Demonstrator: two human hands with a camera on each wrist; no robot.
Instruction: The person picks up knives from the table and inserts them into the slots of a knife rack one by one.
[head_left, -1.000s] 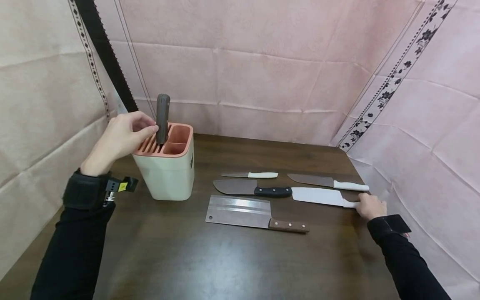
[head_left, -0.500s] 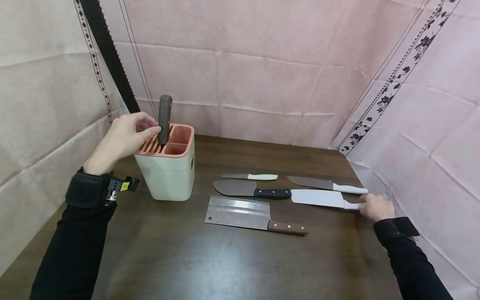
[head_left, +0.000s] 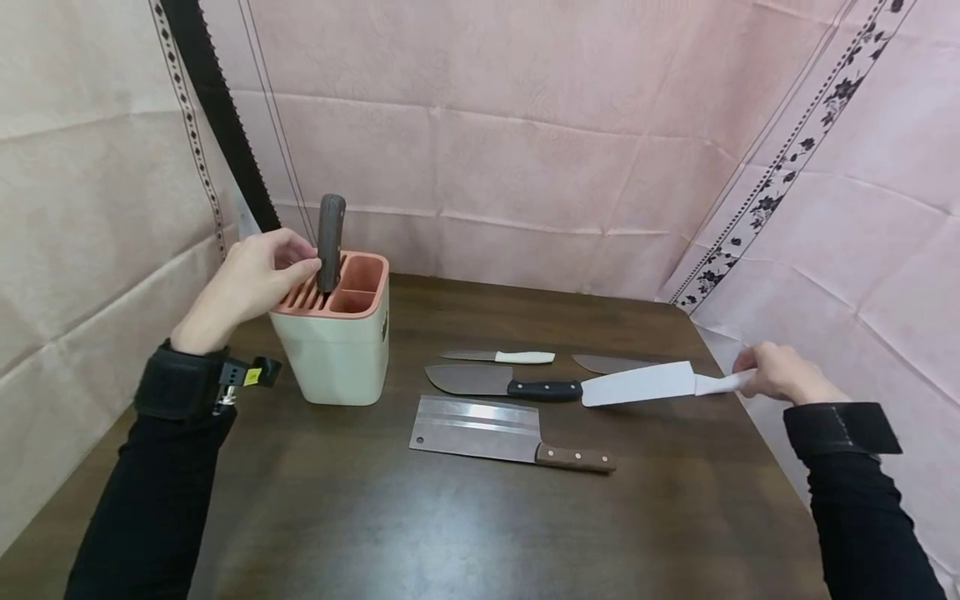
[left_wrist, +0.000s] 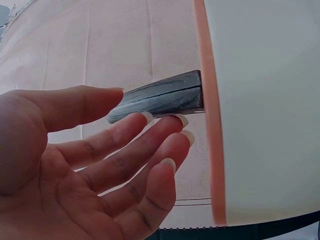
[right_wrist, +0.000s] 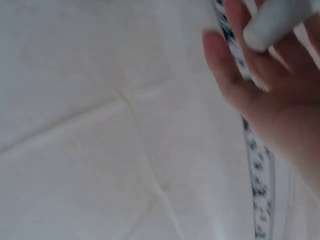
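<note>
My right hand (head_left: 789, 375) grips the white handle of a white-bladed knife (head_left: 639, 384). Its handle end is raised and the blade slants down toward the black-handled knife (head_left: 472, 380). In the right wrist view the fingers curl around the pale handle (right_wrist: 277, 25). My left hand (head_left: 251, 275) is beside a dark grey knife handle (head_left: 330, 242) that stands upright in a pale green knife holder (head_left: 330, 367) with an orange slotted top. In the left wrist view, loosely bent fingers (left_wrist: 135, 165) and the thumb lie close around that handle (left_wrist: 165, 95); its blade is hidden inside.
A cleaver (head_left: 474, 427) with a brown handle lies at the front of the knives on the dark table (head_left: 450, 533). Behind are a small white-handled knife (head_left: 525, 357) and another blade (head_left: 603, 363), partly covered by the white knife. Pink cloth (head_left: 525, 167) hangs around the table.
My right hand has moved right and up, raising the white knife's handle end off its place and tilting the blade. The left hand has stayed almost still at the grey handle.
</note>
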